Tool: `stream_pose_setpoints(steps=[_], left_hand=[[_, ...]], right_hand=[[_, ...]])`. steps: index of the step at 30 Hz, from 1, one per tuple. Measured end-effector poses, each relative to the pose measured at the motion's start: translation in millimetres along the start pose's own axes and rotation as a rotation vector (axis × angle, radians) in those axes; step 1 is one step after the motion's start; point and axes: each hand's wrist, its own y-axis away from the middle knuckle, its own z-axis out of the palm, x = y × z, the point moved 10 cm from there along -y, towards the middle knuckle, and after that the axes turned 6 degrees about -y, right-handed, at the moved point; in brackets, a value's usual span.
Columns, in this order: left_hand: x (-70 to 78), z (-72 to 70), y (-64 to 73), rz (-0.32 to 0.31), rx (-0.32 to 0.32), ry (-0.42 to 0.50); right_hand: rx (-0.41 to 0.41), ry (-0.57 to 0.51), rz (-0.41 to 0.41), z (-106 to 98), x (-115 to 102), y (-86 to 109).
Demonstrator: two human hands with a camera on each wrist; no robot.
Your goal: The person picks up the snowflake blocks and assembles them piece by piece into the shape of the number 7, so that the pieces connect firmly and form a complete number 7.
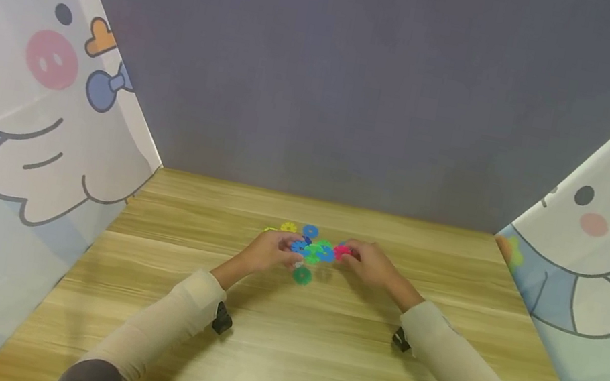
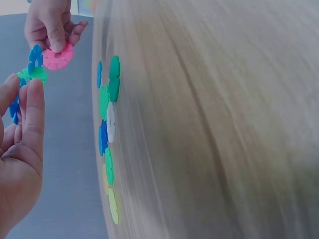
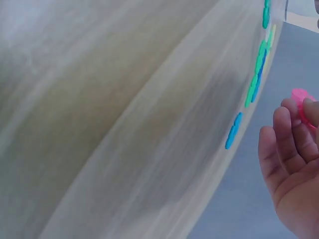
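My left hand (image 1: pixel 267 252) pinches a blue notched plastic disc (image 1: pixel 298 247) at the left end of a short joined chain. A light green disc (image 1: pixel 313 253) links it to a second blue disc (image 1: pixel 326 253). Between thumb and fingers, my right hand (image 1: pixel 370 263) holds a pink notched disc (image 2: pixel 58 56). In the left wrist view the pink disc is right beside the chain's upper blue disc (image 2: pixel 35 59), its edge close to it. Both hands are raised over the tabletop, as the wrist views show.
Loose notched discs lie on the wooden table (image 1: pixel 277 349) under and behind the hands: a dark green one (image 1: pixel 302 276), a yellow one (image 1: pixel 289 227), a blue one (image 1: pixel 311 231), a white one (image 2: pixel 111 122) and several more. A grey panel (image 1: pixel 335 87) rises behind the table.
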Motion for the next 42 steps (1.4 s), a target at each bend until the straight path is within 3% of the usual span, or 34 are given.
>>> stream_pose_setpoints(steps=[7, 20, 42], left_hand=[[-0.8, -4.1, 0.9, -0.021, 0.033, -0.02], [-0.3, -1.2, -0.5, -0.023, 0.019, -0.003], [3.0, 1.8, -4.1, -0.029, 0.018, -0.084]], right_hand=[[0.033, -0.047, -0.055, -7, -10, 5.7], [0.029, -0.106, -0.088, -8, -10, 11.1], [0.06, -0.027, -0.144, -6, -19, 14.0]])
